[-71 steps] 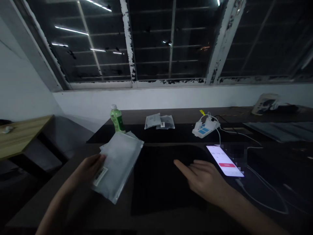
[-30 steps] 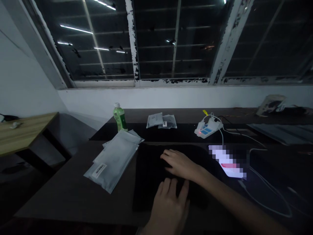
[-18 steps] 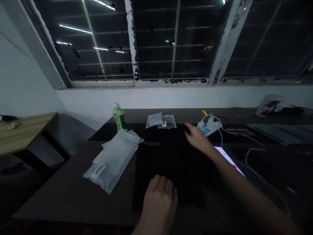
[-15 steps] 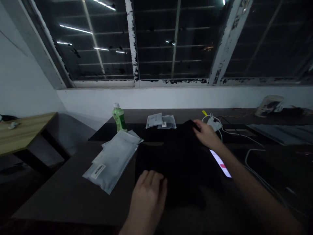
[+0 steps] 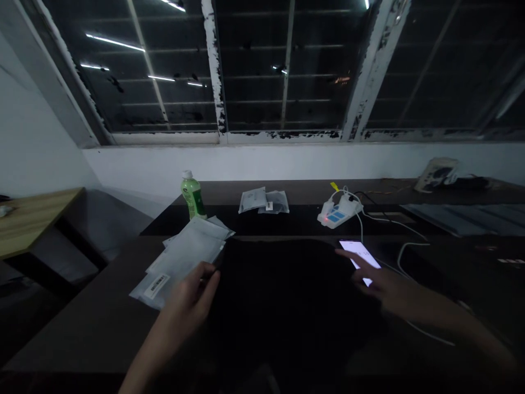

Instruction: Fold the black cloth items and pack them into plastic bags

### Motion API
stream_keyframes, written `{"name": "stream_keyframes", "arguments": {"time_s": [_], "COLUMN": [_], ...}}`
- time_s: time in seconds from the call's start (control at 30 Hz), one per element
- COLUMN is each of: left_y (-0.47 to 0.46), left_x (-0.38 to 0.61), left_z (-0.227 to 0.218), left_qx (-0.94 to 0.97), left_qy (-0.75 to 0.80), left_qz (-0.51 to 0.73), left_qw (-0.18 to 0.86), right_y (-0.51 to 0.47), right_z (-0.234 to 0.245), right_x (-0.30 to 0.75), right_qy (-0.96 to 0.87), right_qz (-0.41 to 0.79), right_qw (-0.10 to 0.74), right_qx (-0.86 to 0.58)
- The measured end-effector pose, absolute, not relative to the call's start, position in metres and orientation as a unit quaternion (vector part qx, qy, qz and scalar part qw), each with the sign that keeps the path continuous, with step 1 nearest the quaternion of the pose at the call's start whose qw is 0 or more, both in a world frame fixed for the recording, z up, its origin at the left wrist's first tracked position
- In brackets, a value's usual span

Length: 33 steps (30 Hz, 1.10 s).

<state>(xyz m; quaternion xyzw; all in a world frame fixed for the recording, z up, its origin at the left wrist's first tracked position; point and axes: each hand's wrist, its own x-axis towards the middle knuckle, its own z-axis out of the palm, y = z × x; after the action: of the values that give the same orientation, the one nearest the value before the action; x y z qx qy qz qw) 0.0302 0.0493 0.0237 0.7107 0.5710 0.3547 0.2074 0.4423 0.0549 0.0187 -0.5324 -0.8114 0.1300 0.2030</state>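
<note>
A large black cloth (image 5: 279, 295) lies spread over the dark table; its folds and exact kind are lost in the dimness. At its upper left edge, my left hand (image 5: 192, 293) is closed, thumb and fingers pinching the cloth, just beside the plastic packages. My right hand (image 5: 375, 282), slightly blurred, is open at the cloth's right side. Its index finger points out toward the cloth's upper right corner. Partly covered by that hand is a lit phone (image 5: 356, 249) lying on the table.
Frosted plastic packages (image 5: 184, 246) overlap at left, near a green bottle (image 5: 192, 194). Two small packets (image 5: 252, 200) lie at the back. A white power strip (image 5: 338, 213) with cables stands behind the phone. Flat plastic sheets (image 5: 459, 219) and a box (image 5: 435, 174) are at right.
My right hand has come down and nearer from the back, and the cloth's raised corner now lies flat, uncovering the power strip. My left hand has moved left and away from me.
</note>
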Motion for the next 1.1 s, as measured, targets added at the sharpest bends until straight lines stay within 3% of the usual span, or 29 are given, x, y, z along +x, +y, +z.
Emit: {"name": "stream_keyframes", "arguments": {"time_s": [0.17,0.33,0.5,0.67,0.83,0.97,1.1], "left_y": [0.045,0.046,0.054,0.057,0.057,0.062,0.08], "left_x": [0.03,0.029,0.022,0.019,0.026,0.036,0.043], "left_z": [0.005,0.001,0.002,0.018,0.024,0.02,0.02], "left_qx": [0.758,0.76,0.724,0.666,0.605,0.632,0.623], "left_qy": [0.551,0.545,0.544,0.521,0.539,0.516,0.515], "left_qz": [0.305,0.299,0.32,0.359,0.442,0.483,0.5], "left_qw": [0.173,0.192,0.276,0.396,0.385,0.317,0.312], "right_y": [0.022,0.002,-0.004,-0.009,0.001,0.018,0.046], "right_z": [0.021,0.006,-0.02,-0.003,0.011,0.011,0.009], "right_x": [0.435,0.435,0.438,0.444,0.44,0.439,0.442], "right_qy": [-0.876,-0.872,-0.82,-0.773,-0.784,-0.79,-0.663], "right_qz": [0.07,0.039,0.131,0.232,0.214,0.157,0.274], "right_qw": [0.154,0.133,0.099,0.083,0.134,0.246,0.384], "right_qx": [-0.451,-0.47,-0.549,-0.584,-0.567,-0.539,-0.581]}}
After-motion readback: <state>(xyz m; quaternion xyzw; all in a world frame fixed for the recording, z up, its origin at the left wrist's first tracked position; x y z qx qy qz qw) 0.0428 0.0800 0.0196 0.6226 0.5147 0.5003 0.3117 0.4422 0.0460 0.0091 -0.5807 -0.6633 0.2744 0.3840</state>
